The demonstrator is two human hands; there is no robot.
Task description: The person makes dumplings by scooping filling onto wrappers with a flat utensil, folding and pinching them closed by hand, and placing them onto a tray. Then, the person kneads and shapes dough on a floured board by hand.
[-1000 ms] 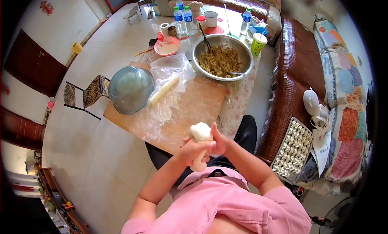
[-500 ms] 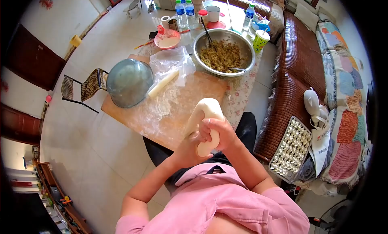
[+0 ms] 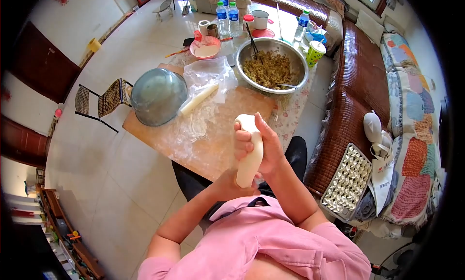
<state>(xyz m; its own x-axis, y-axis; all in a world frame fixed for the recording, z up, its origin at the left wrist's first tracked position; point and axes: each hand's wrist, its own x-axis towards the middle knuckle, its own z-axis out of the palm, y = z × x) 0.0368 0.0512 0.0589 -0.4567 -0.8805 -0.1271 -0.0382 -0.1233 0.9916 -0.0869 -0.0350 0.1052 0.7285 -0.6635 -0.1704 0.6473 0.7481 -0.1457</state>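
A thick roll of pale dough is held up above the near edge of a floured wooden board. My right hand wraps round its upper part, with the thumb pointing up along it. Lower down, my left hand is closed on the bottom end; most of its fingers are hidden behind the dough. On the board lie a rolling pin, a crumpled clear plastic bag and an upturned glass bowl.
Behind the board are a large steel bowl of chopped filling, a pink bowl of flour, water bottles and a green patterned cup. An egg tray lies on the brown sofa to the right. A woven chair stands left.
The dough has gone from a folded loop to a straighter, upright roll. My right hand has shifted up to its top part, while my left stays at the lower end.
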